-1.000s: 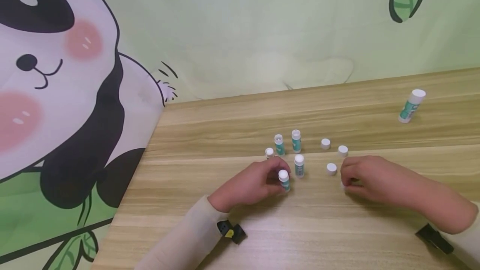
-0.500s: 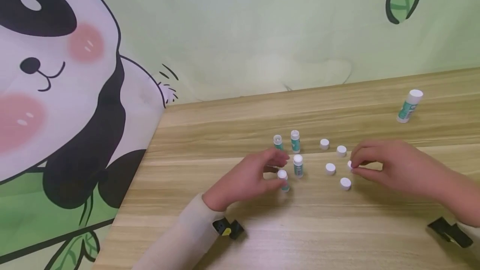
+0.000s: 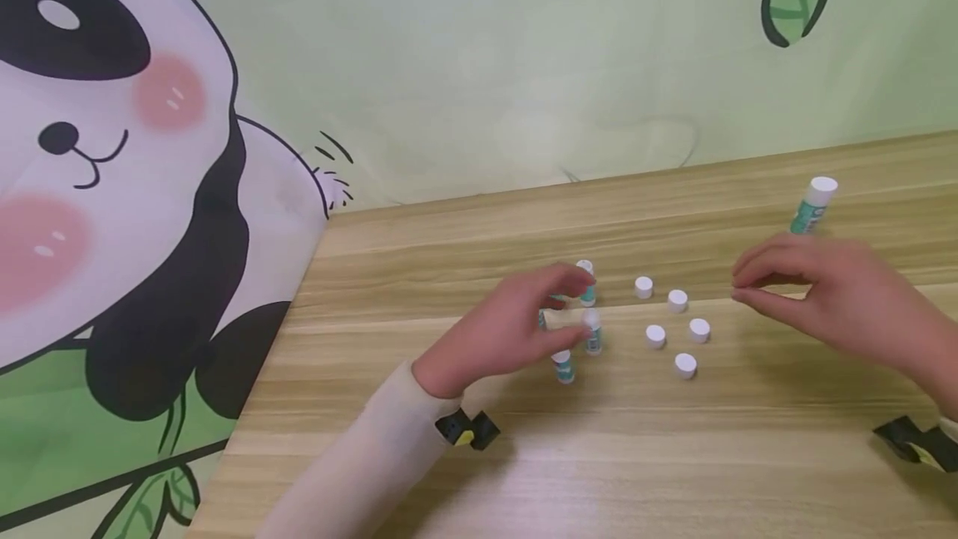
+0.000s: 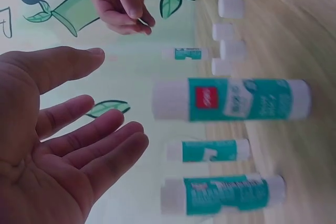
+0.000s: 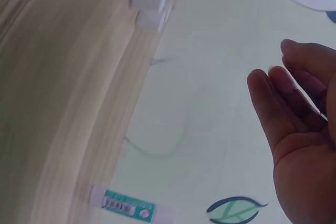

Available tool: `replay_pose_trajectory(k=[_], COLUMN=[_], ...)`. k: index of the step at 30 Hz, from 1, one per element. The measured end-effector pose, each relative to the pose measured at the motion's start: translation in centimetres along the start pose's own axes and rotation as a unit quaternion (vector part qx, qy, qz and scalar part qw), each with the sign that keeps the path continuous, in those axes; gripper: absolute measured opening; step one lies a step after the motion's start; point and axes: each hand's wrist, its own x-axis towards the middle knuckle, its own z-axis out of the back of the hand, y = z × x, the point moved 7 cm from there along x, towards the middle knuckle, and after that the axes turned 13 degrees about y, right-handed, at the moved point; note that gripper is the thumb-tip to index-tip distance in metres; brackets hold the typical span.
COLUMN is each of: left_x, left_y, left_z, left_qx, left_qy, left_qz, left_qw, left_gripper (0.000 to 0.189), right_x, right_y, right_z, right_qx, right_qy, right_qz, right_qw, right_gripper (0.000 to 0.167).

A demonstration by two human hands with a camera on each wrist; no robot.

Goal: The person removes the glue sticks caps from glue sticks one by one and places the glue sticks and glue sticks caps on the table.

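Observation:
Several small glue sticks with teal labels stand upright, uncapped, in a cluster on the table. My left hand (image 3: 509,327) hovers over them with its fingers spread and nothing in its grasp. It partly hides the cluster; the front glue stick (image 3: 565,369) and a back one (image 3: 587,294) show past it. In the left wrist view, one glue stick (image 4: 239,99) stands apart from the fingers. To the right lie several loose white caps (image 3: 655,337). My right hand (image 3: 838,298) is raised right of the caps, thumb and fingers slightly apart, holding nothing in the right wrist view.
A capped glue stick (image 3: 812,210) stands alone at the far right, its lower part behind my right hand. The wooden table (image 3: 449,248) meets a green wall cloth (image 3: 479,65) printed with a panda and leaves.
My right hand has let go of a white cap among the others and moved up and right. My left hand has come off the front glue stick and lifted slightly, its fingers spreading.

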Motion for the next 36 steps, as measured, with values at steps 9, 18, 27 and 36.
replay_pose_trajectory(k=[9, 18, 27, 36], left_x=[2.5, 5.2, 7.3, 9.3], left_y=[-1.8, -3.3, -4.4, -5.2], left_z=[0.2, -0.2, -0.2, 0.2], left_qx=[0.057, 0.093, 0.114, 0.119], left_qy=[0.0, 0.029, 0.044, 0.072], left_qz=[0.015, 0.001, 0.0, 0.011], left_qw=[0.9982, 0.9952, 0.9924, 0.9902], left_gripper=[0.052, 0.053, 0.056, 0.056], right_x=[-0.4, -1.2, -1.4, -1.0], right_y=[-3.1, -6.0, -9.1, -11.3], right_z=[0.9, 1.4, 1.7, 2.0], right_qx=[0.021, 0.059, 0.132, 0.099], right_qy=[-0.013, -0.064, -0.112, -0.132], right_qz=[-0.102, -0.118, -0.16, -0.216], right_qw=[0.9945, 0.9892, 0.9718, 0.9624], right_gripper=[0.026, 0.024, 0.014, 0.014])
